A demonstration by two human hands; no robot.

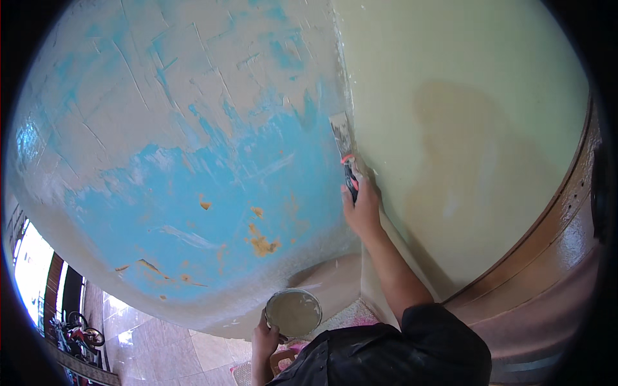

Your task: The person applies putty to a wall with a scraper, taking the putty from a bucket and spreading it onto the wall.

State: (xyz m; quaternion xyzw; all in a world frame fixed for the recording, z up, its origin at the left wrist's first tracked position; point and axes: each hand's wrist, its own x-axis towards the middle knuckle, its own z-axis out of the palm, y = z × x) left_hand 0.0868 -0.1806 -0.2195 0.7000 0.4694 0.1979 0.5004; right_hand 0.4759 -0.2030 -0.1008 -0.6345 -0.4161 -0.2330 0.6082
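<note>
Up high, the right hand (362,204) grips a scraper (344,147), its flat metal blade pressed to the wall corner (351,96). Lower, the left hand (265,338) pinches a round tub (293,312) of grey putty. Patchy blue paint (212,193) peels beside smooth cream wall (463,96).

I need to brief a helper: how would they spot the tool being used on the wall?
Find the corner where the blue wall meets the cream wall. The right hand there holds a putty knife: flat smeared blade, black-and-orange handle, unlike the round tub lower down.
</note>
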